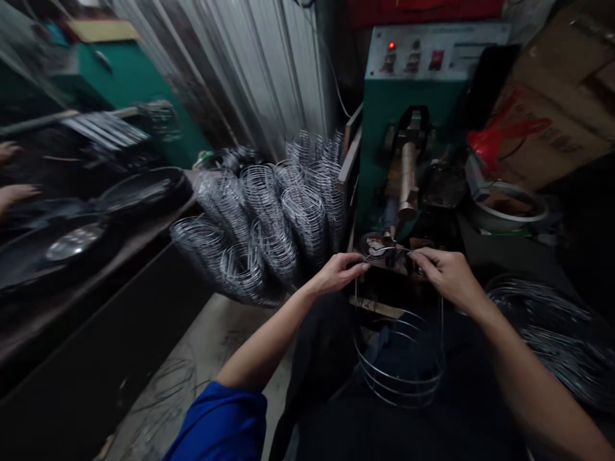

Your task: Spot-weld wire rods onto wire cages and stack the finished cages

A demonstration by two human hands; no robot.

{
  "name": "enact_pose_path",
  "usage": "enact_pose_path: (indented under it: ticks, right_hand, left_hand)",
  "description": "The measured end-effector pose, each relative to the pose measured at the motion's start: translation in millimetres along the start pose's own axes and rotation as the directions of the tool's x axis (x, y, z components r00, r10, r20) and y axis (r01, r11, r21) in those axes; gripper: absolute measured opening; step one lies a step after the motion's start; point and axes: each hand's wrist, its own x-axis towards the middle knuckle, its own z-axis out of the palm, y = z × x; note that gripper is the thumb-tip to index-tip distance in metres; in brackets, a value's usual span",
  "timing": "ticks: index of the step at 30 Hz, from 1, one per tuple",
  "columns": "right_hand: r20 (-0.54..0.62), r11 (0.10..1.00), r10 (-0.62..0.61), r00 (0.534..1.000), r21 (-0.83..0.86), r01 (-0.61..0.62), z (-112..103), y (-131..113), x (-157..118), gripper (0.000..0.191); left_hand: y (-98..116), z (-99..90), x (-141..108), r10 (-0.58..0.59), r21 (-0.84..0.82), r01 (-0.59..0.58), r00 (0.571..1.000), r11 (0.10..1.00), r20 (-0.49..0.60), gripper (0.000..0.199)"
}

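A thin wire (391, 248) spans between my two hands, in front of the lower part of a green machine (408, 96). My left hand (337, 271) pinches its left end, and my right hand (444, 275) pinches the right end. Just above the wire is the machine's metal tip (388, 237); whether they touch I cannot tell. Below my hands, a rounded wire frame (401, 390) hangs over my lap, its sides rising toward both hands.
Stacks of bent wire frames (269, 224) stand left of the machine. At the right are a bowl (509, 208), a red plastic bag (504, 131) and a wire pile (542, 326). Another person's hands (16, 192) show at the far left, beside a dark bench (110, 256).
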Motion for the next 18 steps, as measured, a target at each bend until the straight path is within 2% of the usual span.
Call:
enact_pose_path:
  ticks: [3,6,9,11,12,14,16,17,18]
  right_hand:
    - [-0.028,0.995,-0.099,0.995,0.024,0.099,2.0,-30.3,7.6,0.029]
    - [-0.075,0.982,-0.177,0.981,0.053,0.181,13.8,-52.4,18.9,0.027]
    - [-0.166,0.971,-0.223,0.961,0.052,0.234,24.9,-65.3,25.3,0.027]
    - [-0.240,0.969,-0.225,0.944,0.043,0.242,27.2,-69.3,24.9,0.026]
    - [-0.278,0.971,-0.218,0.935,0.037,0.237,26.6,-70.0,23.3,0.026]
    - [-0.359,0.974,-0.207,0.910,0.010,0.225,22.8,-68.9,17.5,0.026]
    - [-0.435,0.976,-0.209,0.876,-0.038,0.214,18.4,-65.8,8.9,0.025]
    - [-0.468,0.976,-0.212,0.858,-0.063,0.206,16.9,-64.1,3.7,0.025]
    - [-0.496,0.976,-0.214,0.842,-0.086,0.198,16.3,-62.5,-2.1,0.025]
  left_hand:
    - [9.2,-15.9,-33.7,-0.050,-0.102,0.041,0.995,0.994,-0.088,0.040]
    - [23.3,-33.2,-57.9,-0.126,-0.211,0.086,0.975,0.974,-0.182,0.040]
    - [33.4,-52.6,-79.1,-0.126,-0.315,0.078,0.983,0.946,-0.135,0.040]
    - [31.5,-61.3,-94.7,-0.097,-0.359,0.055,0.990,0.932,-0.100,0.049]
    - [27.2,-62.0,-103.0,-0.094,-0.379,0.042,0.988,0.924,-0.120,0.057]
    - [12.3,-52.8,-118.6,-0.148,-0.463,0.018,0.958,0.886,-0.246,0.070]
    - [-6.8,-28.1,-129.9,-0.299,-0.645,0.027,0.900,0.764,-0.317,0.077]
    - [-15.7,-11.4,-132.8,-0.382,-0.756,0.052,0.884,0.652,-0.269,0.078]
    - [-23.1,6.8,-133.8,-0.431,-0.847,0.102,0.888,0.522,-0.159,0.083]
